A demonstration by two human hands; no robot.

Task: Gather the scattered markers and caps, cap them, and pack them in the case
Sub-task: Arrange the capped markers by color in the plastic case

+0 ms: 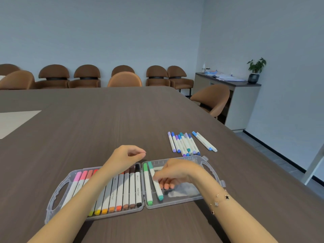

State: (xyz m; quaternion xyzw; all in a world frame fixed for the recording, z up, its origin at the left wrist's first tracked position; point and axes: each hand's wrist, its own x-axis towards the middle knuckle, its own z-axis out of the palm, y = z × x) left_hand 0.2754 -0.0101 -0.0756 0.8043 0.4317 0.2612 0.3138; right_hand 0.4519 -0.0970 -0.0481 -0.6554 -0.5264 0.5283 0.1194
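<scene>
Counter: dark brown wood-grain counter [105, 123].
Case: clear plastic hinged case [57, 193]; pink-to-black capped markers [122, 193] left.
Right half: green marker [147, 185], teal marker [156, 185].
At 1 o'clock: blue and purple capped white markers [184, 143].

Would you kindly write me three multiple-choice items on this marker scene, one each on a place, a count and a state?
1. Where do the loose blue and purple markers lie?
A. On the table beyond the case
B. In the left half of the case
C. On a chair

2. How many markers lie in the case's right half?
A. None
B. Two
C. Six

3. What is the right hand doing?
A. Resting flat on the bare table
B. Touching the teal marker
C. Holding a loose cap in the air

Answers:
1 A: they lie in a bunch on the table, beyond the case's right half.
2 B: only the green marker and the teal marker lie there.
3 B: its fingers rest against the teal marker, which lies tilted in the case.
</scene>
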